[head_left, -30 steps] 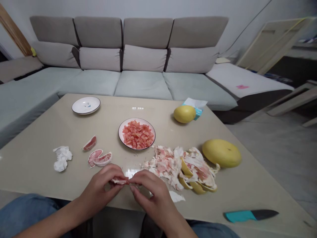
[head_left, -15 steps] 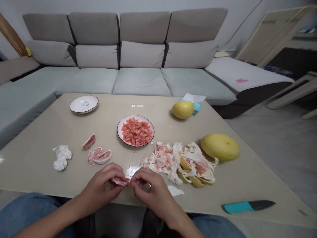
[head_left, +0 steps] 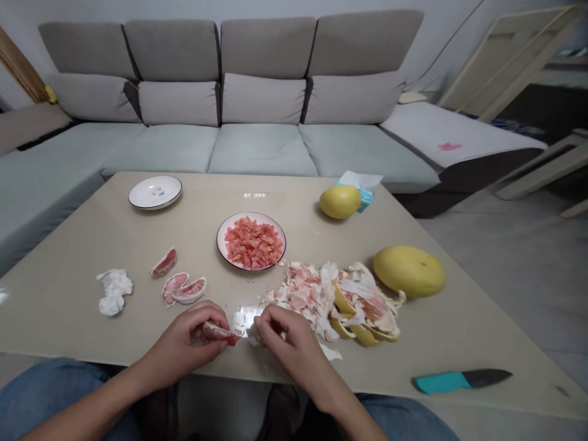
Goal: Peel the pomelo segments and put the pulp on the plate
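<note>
My left hand (head_left: 195, 340) grips a red pomelo segment (head_left: 218, 332), its bare pulp poking out past the fingertips and pale membrane still around the rest. Just to the right, my right hand (head_left: 287, 343) pinches a whitish scrap of membrane (head_left: 252, 334), apart from the segment. Beyond the hands, a dark-rimmed plate (head_left: 221, 252) holds a heap of peeled red pomelo pulp (head_left: 255, 243). Left of it lie a single pomelo segment (head_left: 164, 262) and a pair of segments (head_left: 190, 290). A pile of membrane and yellow rind (head_left: 342, 300) sits by my right hand.
Two whole yellow pomelos, one near (head_left: 408, 271) and one far (head_left: 340, 202), stand on the right, the far one against a tissue pack (head_left: 366, 196). A knife (head_left: 462, 380) lies near the front edge. Crumpled tissue (head_left: 114, 291) and a second plate (head_left: 155, 192) are left.
My right hand has moved right, away from the segment, with a pale scrap of membrane between its fingers. More red pulp shows at the segment's end in my left hand.
</note>
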Available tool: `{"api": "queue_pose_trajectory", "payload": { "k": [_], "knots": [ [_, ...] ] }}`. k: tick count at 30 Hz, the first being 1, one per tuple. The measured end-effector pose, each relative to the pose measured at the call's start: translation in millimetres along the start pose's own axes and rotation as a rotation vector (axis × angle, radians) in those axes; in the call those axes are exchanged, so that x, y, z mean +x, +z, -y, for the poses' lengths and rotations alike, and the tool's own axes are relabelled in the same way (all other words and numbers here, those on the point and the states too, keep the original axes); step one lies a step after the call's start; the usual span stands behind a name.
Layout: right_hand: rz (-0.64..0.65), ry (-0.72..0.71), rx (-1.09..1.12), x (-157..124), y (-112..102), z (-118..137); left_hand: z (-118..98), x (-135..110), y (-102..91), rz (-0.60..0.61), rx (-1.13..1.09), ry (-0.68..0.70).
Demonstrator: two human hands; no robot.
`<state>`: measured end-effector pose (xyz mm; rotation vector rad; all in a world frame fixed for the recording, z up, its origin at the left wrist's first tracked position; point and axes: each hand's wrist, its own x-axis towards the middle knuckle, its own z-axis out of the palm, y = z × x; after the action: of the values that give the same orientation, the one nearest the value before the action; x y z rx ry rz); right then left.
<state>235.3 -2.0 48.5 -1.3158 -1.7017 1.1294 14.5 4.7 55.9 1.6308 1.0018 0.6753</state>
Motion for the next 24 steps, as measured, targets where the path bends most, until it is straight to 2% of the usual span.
{"api": "queue_pose_trajectory", "payload": {
  "k": [5,15,18,22,24],
  "knots": [
    [0.045,-0.183,0.033,-3,3,4,-2,1,1.3,0.003,0.059,0.013],
    [0.076,-0.227,-0.056,-5,16,5,-3,0,4.2,0.051,0.222,0.064],
    [0.108,-0.181,-0.053,-5,17,6,-4,-1,4.0,0.083,0.213,0.052],
    [0.140,-0.011,0.055,-3,13,6,-4,0,2.7,0.111,0.159,0.017],
    [0.137,0.024,0.083,-2,10,6,-4,0,2.1,0.113,0.123,-0.001]
  ]
}}
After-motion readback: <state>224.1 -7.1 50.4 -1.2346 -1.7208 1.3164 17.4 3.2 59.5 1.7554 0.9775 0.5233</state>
